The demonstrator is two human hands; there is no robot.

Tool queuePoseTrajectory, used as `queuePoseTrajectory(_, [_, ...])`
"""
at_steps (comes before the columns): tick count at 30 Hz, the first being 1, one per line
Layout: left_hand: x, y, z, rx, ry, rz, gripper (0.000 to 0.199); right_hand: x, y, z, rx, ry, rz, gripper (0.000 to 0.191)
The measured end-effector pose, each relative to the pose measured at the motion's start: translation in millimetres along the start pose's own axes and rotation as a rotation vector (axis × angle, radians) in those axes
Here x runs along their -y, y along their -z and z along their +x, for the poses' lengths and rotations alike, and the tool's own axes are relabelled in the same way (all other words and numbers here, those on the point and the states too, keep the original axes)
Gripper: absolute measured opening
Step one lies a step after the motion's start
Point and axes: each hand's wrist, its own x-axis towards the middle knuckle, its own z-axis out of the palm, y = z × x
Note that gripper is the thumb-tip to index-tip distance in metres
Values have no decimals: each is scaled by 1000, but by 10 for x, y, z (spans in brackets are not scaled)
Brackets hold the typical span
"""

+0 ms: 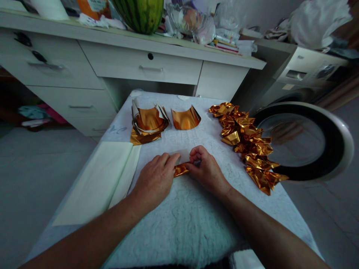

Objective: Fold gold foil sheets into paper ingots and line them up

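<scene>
Between my two hands is a sheet of gold foil paper (181, 170), its pale backing up and its near edge turned over to show gold. My left hand (158, 173) presses on its left side, fingers together. Thumb and fingers of my right hand (206, 168) pinch the right end of the folded edge. Just beyond lies a single curled gold sheet (185, 118). To its left sits a stack of curled gold sheets (150, 120). Folded, crumpled gold foil pieces (246, 142) form a long row on the right.
A cloth-covered table (179, 220) carries everything. Pale folded paper (95, 179) lies at its left edge. The open round door of a washing machine (333, 145) stands close on the right. Behind is a white drawer desk (146, 63) with a watermelon (140, 15) and plastic bags on top.
</scene>
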Motion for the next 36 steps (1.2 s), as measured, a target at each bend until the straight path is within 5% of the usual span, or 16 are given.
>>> queuePoseTrajectory(10, [-3,13,-7,-18,16,-36,28,36,-45,-20,-56,-8,68,35])
queuePoseTrajectory(16, [11,-10,-7,-6,11,-63,21,37,2,-4,75,-16,28,4])
queuePoseTrajectory(36, [11,6,7,-17,4,-116,22,44,-20,-46,-16,78,-63,5])
